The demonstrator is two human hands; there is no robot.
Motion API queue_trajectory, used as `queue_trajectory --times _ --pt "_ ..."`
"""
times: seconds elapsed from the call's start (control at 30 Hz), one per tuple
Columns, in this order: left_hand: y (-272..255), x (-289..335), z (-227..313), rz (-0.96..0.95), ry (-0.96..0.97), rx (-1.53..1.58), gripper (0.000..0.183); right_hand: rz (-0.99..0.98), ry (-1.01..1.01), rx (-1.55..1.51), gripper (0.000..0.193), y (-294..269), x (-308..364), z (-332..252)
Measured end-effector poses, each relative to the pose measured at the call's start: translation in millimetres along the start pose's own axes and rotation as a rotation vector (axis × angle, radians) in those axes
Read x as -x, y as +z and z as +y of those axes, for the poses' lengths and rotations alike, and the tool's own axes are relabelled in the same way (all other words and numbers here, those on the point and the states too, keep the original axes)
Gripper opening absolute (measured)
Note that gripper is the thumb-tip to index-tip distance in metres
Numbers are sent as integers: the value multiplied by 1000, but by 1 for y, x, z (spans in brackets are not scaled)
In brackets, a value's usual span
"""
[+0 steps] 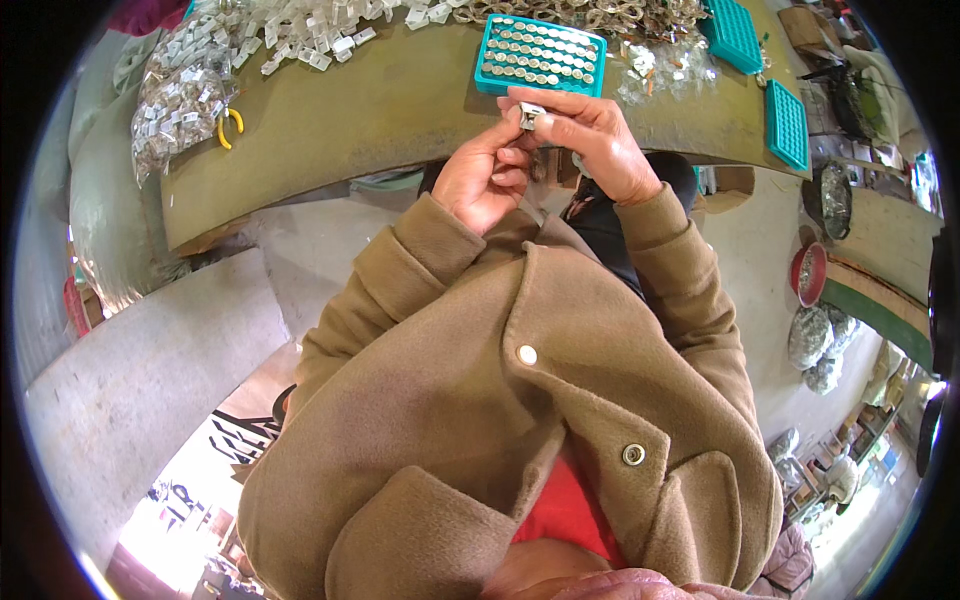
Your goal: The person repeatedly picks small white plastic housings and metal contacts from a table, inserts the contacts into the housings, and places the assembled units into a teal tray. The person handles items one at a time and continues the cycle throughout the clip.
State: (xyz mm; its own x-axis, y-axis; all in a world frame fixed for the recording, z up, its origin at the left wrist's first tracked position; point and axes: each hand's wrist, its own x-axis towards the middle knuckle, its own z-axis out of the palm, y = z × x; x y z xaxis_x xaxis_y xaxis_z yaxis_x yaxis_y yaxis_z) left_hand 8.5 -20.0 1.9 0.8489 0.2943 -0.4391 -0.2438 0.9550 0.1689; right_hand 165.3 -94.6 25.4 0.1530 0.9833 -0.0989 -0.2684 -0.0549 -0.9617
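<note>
My left hand (482, 178) and my right hand (607, 147) meet just off the near edge of the table. Between their fingertips is a small white plastic piece (531, 115) with a dark opening. The left thumb and fingers pinch it from the left, its other fingers curled in. The right thumb presses on its right side while the index finger lies along the far side. Right behind my hands a teal tray (488, 83) holds rows of small round silvery pieces, with a gap in the front row.
Loose clear-white plastic pieces (320, 45) lie heaped at the back left, beside a filled clear bag (180, 115) and yellow-handled pliers (231, 127). Brownish looped parts (640, 15) and clear bits (665, 75) spread at the back right. Two more teal trays (733, 35) (787, 125) stand rightward.
</note>
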Motion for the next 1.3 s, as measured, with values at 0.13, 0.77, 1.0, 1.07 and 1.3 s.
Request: queue_trajectory --times 0.13,0.77,1.0,1.07,1.3 --pt "1 -3 -5 12 -66 8 18 56 -182 537 35 -1 13 -3" --pt "12 -13 -36 16 114 -786 25 644 -664 1256 34 -70 68 30" --pt "20 -20 -36 72 22 -788 25 591 -482 1498 40 -93 74 37" --pt "19 -23 -37 97 14 -761 26 579 -472 1519 42 -95 74 38" --pt "15 -28 -40 121 -62 -646 26 544 -471 1505 44 -102 72 39"
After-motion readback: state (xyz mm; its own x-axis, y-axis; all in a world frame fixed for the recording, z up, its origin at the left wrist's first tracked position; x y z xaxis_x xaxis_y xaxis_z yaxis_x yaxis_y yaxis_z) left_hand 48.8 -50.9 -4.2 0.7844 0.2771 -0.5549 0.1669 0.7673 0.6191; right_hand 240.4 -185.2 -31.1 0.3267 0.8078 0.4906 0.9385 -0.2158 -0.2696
